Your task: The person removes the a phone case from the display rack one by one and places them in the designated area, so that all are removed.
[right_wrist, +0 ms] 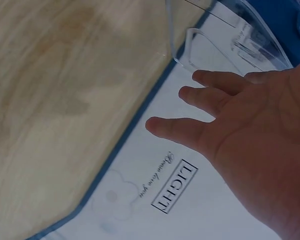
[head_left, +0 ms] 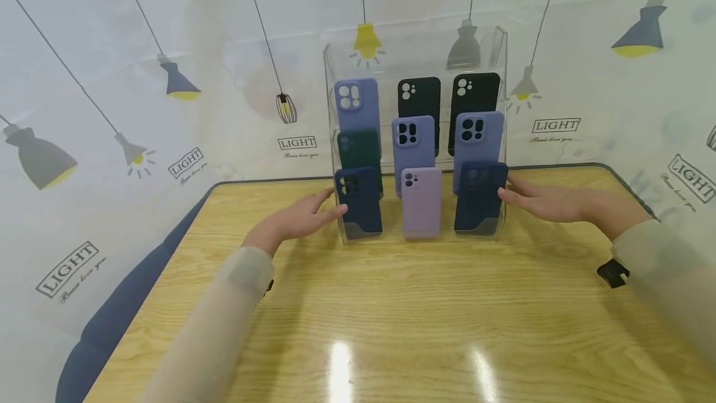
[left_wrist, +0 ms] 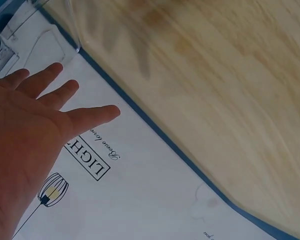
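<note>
Both hands, fingers straight and spread, flank the clear rack (head_left: 415,48) of phone cases on the table (head_left: 391,303). The left hand (head_left: 299,219) touches its left wall and the right hand (head_left: 545,199) its right, as if to steady it.

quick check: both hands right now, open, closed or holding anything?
Left hand: open, fingers straight, at the left side of the clear display stand, holding nothing.
Right hand: open, fingers straight, at the stand's right side, holding nothing.
</note>
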A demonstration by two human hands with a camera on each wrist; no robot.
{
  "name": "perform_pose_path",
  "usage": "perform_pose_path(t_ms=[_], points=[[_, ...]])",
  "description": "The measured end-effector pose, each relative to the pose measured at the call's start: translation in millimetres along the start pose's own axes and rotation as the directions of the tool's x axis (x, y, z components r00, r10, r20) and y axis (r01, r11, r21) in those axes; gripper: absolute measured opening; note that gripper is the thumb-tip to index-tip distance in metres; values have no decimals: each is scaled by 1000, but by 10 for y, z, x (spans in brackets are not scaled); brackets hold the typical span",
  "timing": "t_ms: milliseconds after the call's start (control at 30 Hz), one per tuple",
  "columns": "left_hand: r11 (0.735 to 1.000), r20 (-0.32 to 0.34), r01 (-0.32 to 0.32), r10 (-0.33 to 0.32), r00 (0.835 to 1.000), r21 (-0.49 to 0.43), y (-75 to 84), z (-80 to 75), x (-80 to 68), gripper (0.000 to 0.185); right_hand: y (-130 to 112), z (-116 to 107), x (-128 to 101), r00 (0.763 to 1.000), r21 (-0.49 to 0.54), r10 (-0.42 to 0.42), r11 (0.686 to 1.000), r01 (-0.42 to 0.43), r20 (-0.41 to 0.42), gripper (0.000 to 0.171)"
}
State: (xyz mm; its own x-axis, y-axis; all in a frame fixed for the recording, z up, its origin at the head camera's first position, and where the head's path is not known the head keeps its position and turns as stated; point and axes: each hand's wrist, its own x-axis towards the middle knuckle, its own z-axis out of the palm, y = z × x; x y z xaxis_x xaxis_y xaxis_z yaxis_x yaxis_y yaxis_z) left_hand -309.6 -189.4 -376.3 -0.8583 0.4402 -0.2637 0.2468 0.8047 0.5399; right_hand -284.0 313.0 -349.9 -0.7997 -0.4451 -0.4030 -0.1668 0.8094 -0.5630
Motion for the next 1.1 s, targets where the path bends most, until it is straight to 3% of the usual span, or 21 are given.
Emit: perform_pose_path(t_ms=[267,633,1100], points=[[999,6,24,-24,1000,-46,-76,169,113,109,134,141,119,1000,-22,3,1000,-3,-11,93],[998,25,50,-50,998,-29,-183,365,187,111,339,291,240,998,21,49,999,-50,41,106],[987,105,112,-100,989,-117,-173,207,168,115,241,273,230,993,-49,85,995,-89,-80,109]])
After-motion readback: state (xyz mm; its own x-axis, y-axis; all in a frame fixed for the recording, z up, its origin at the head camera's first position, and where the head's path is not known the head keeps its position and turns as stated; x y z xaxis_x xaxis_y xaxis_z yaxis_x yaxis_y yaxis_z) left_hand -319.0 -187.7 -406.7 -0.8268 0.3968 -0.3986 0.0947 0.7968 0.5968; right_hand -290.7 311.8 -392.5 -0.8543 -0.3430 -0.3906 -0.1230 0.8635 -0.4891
